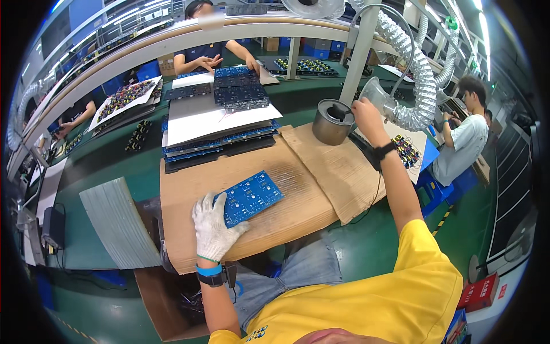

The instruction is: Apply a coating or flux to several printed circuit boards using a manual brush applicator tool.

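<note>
My left hand (pixel 215 227), in a white knitted glove, grips the left edge of a blue circuit board (pixel 255 196). The board lies tilted on a brown cardboard sheet (pixel 192 178), with small pale parts and holes over its face. My bare right hand (pixel 368 119) is reached out to the far right, fingers closed at the rim of a grey metal pot (pixel 329 131). Inside that pot is a dark object (pixel 339 110), close to my fingertips. What those fingers pinch is too small and hidden to make out.
Beyond the cardboard rises a stack of circuit boards and white sheets (pixel 200 123). A clear fume hood (pixel 378 94) on a silver duct hangs beside the pot. Grey foam sheets (pixel 119 223) lie at left. Co-workers sit across the bench and at right.
</note>
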A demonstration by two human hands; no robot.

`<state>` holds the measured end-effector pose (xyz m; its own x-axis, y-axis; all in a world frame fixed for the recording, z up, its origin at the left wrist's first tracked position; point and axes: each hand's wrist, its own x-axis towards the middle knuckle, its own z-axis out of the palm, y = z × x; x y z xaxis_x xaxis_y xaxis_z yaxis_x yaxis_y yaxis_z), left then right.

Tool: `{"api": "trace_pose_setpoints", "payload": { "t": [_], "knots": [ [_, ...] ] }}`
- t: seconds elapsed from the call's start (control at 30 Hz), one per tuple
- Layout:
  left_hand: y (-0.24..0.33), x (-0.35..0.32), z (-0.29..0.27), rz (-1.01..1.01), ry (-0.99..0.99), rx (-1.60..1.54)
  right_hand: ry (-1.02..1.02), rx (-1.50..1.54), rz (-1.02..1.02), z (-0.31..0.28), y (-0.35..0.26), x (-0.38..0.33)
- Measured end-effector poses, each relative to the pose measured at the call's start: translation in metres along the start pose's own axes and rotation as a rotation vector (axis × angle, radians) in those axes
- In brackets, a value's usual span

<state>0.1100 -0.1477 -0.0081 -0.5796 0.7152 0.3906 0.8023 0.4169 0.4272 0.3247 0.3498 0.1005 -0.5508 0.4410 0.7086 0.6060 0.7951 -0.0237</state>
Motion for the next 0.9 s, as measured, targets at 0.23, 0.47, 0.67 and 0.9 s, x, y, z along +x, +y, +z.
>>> {"api": "trace_pose_setpoints", "payload": {
  "t": [0.23,0.47,0.67,0.9],
  "knots": [
    [-0.003,-0.003,0.003,0.009,0.032,0.004,-0.389,-0.066,-0.179,0.057,0.016,0.026],
    [-0.003,-0.001,0.004,0.013,0.031,0.015,-0.223,-0.056,-0.129,-0.009,0.01,0.043],
    [-0.001,-0.002,0.004,0.016,0.034,0.011,0.126,0.013,-0.166,-0.061,0.006,0.041],
    [-0.002,-0.002,0.002,0.0,0.041,-0.002,-0.037,0.067,-0.113,-0.001,-0.006,-0.029]
  ]
}}
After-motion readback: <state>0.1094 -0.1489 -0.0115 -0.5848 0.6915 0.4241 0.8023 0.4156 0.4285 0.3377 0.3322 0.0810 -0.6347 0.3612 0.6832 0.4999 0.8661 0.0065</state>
